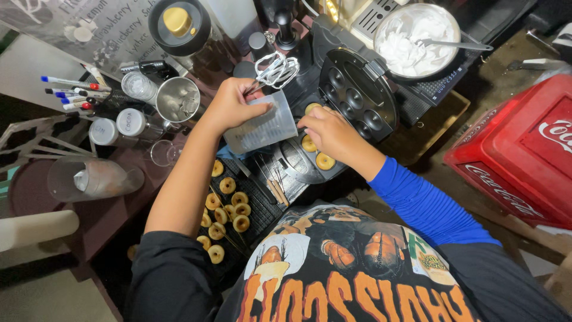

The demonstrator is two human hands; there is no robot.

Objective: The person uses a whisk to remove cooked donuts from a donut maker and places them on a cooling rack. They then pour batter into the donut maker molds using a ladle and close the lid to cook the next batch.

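Clear plastic measuring cup (262, 125), tilted, is held in the person's left hand (229, 106), fingers wrapped around its rim and wall. It hangs just above the open mini-donut maker (325, 152), whose lower plate carries several golden rings; the hinged lid (357, 92) stands up behind, moulds bare. Right hand (330, 134) rests at the plate's edge, fingers curled down toward one ring; whether it pinches a donut or a small tool cannot be told, since the fingertips are hidden. Judged step: tending the moulds, cup kept ready over the plate. Next move would call for a steady tilt of the cup over a single mould and care near the hot plate. Finished donuts (229, 209) lie on a dark rack (262, 209) near the person's body. Mixer beaters (277, 68) sit beyond the cup. Metal cup (177, 98) and marker pens (68, 92) are at left. Bowl of white cream (415, 40) with a spoon stands on a scale at upper right; a red cooler (524, 149) is at far right.
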